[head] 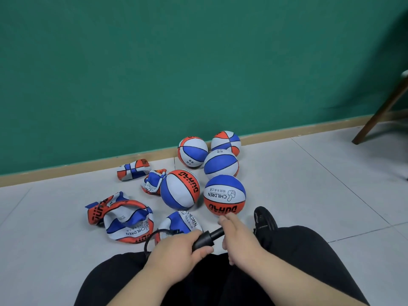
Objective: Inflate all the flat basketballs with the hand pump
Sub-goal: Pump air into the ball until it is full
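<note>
My left hand (pixel 176 248) grips the black barrel of the hand pump (pixel 204 239). My right hand (pixel 237 233) is closed around the pump's handle end. A thin black hose (pixel 152 236) loops from the pump toward a flat red, white and blue basketball (pixel 178 223) lying just beyond my left hand. Several more flat balls lie to the left, the nearest (pixel 125 221) crumpled open. Several round, inflated balls sit behind, the closest (pixel 224 195) right above my right hand.
A green wall with a wooden skirting board (pixel 88 167) runs behind the balls. A wooden chair leg (pixel 379 113) slants at the far right. My black trousers and black shoe (pixel 263 218) fill the bottom of the view. Pale floor tiles (pixel 320 184) spread to the right.
</note>
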